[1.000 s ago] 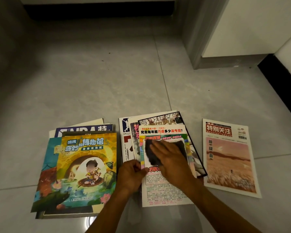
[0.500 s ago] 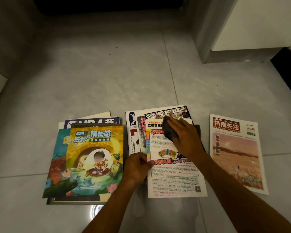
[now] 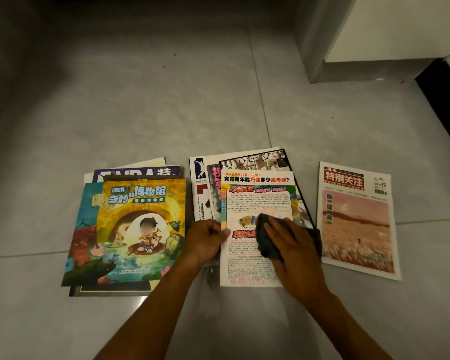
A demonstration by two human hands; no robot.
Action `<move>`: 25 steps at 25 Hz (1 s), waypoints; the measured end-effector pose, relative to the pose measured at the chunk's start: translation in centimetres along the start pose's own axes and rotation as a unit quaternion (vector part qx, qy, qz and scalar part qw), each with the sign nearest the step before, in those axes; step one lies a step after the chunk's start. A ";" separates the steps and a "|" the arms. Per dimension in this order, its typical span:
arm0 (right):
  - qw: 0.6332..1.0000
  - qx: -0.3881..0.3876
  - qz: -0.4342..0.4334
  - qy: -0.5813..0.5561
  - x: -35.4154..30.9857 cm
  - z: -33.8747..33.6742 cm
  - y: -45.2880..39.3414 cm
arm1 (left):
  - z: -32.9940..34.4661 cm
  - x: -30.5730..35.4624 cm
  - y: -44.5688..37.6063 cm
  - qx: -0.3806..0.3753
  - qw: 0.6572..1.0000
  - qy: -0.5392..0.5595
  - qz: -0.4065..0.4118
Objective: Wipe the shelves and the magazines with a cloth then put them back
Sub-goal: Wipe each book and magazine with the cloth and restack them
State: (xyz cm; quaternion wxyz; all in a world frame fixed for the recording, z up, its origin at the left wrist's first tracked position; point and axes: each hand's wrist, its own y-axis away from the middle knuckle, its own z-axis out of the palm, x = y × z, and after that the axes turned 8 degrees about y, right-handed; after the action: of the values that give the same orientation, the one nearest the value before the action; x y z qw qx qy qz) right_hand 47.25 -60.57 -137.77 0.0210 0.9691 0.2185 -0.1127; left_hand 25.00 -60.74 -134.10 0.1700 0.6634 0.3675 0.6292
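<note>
Magazines lie on the grey tiled floor in three groups. On top of the middle stack lies a white magazine (image 3: 257, 201) with red and black headlines. My right hand (image 3: 294, 245) presses a dark grey cloth (image 3: 266, 242) flat onto its cover, fingers spread over the cloth. My left hand (image 3: 207, 240) grips the left edge of that magazine with its thumb on the cover. To the left sits a stack topped by a yellow cartoon magazine (image 3: 143, 229). A single pink-covered magazine (image 3: 356, 222) lies apart on the right.
A white cabinet or wall corner with a grey base (image 3: 348, 68) stands at the upper right, with a dark gap (image 3: 442, 100) beside it. Bare floor tiles (image 3: 153, 100) stretch beyond the magazines.
My right hand has drawn the cloth down the cover from its top toward the middle. My left hand stays on the left edge. The camera has come closer.
</note>
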 end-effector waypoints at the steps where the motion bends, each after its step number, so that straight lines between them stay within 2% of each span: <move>1: 1.000 -0.001 0.014 0.001 -2.4 0.5 0.5 | 0.0 -0.1 -0.1 0.002 1.000 0.001 -0.001; 4: 0.996 0.005 -0.092 0.008 -7.9 1.8 2.5 | 0.2 -0.1 -0.3 0.021 0.999 -0.029 0.017; 7: 0.988 -0.015 -0.152 0.033 -3.7 0.7 2.3 | 0.1 0.0 -0.1 0.013 0.999 -0.026 0.019; 8: 0.990 -0.016 -0.137 0.030 -1.7 0.3 2.3 | 0.0 0.0 0.0 0.005 1.000 -0.021 0.016; 10: 0.999 -0.001 -0.043 -0.006 1.8 -0.6 1.4 | 0.1 0.0 0.0 -0.001 1.000 -0.020 0.017; 13: 0.996 -0.006 0.084 -0.010 0.6 -1.0 -3.5 | 0.3 0.2 0.0 0.006 1.000 -0.025 0.011; 14: 0.997 -0.013 0.077 0.005 -1.1 -0.7 -5.3 | 0.4 0.2 0.0 0.008 1.000 -0.025 0.012; 16: 0.999 -0.033 -0.012 0.015 -4.4 -0.3 -8.4 | 0.5 -0.1 0.0 0.018 0.999 -0.028 0.020; 18: 0.996 -0.046 -0.076 0.029 -4.1 -0.7 -10.9 | 0.6 -0.2 0.0 0.029 0.999 -0.038 0.022; 19: 0.997 -0.044 -0.059 0.029 -2.5 -0.9 -12.1 | 0.7 -0.3 -0.1 0.032 0.998 -0.041 0.024; 22: 0.995 -0.035 0.093 -0.018 2.8 -1.5 -14.2 | 0.8 -0.6 -0.3 0.039 0.998 -0.042 0.032; 23: 0.992 -0.035 0.115 -0.035 3.8 -1.5 -14.0 | 0.9 -0.6 -0.3 0.044 0.998 -0.042 0.034; 25: 0.992 -0.031 0.108 -0.049 3.9 -1.1 -11.7 | 0.9 -0.6 -0.5 0.050 0.997 -0.037 0.039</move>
State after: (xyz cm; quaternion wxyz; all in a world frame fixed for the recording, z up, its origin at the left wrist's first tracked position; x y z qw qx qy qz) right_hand 45.91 -48.25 -137.50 0.0734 0.9792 0.1144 -0.1507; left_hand 25.82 -60.66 -135.00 0.1259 0.7076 0.3658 0.5913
